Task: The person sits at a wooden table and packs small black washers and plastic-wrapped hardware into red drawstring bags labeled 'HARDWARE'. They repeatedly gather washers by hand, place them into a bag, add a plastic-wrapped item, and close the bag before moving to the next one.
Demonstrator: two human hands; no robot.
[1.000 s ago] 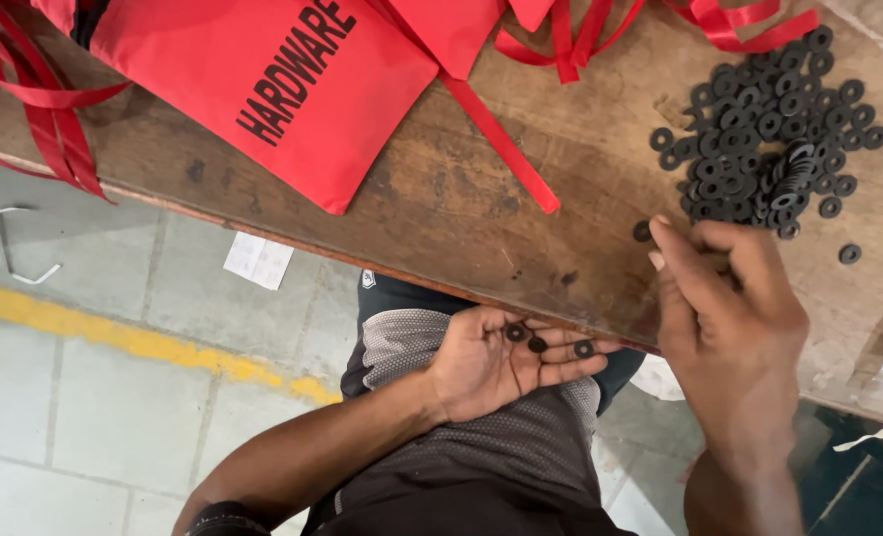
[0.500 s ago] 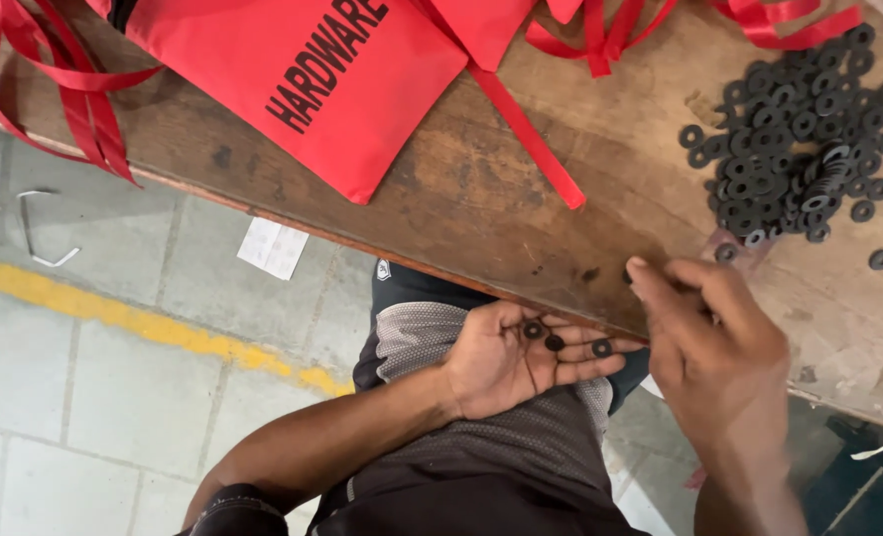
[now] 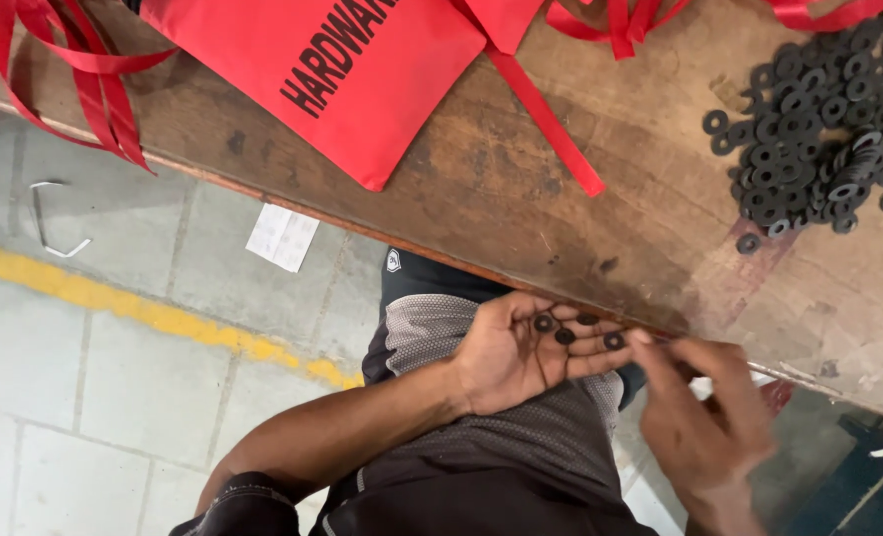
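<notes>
Wooden bench (image 3: 600, 228) fills my view, a red bag (image 3: 342, 69) at its left. Below its edge my left hand (image 3: 521, 352) lies open, palm up, cradling four black washers (image 3: 566, 333). Just right, my right hand (image 3: 704, 417) pinches toward them; whether it grips anything I cannot tell.

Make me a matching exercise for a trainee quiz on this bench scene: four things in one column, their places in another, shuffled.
Things:
1. red bag
2. pile of black washers
3. few loose washers
4. white paper slip

Places:
A. on the grey floor below the bench edge
B. in the open palm of the left hand
C. on the wooden bench, far right
D. on the bench, upper left, ribbons trailing

Pairs: 1-D, 2-C, 3-B, 4-A
</notes>
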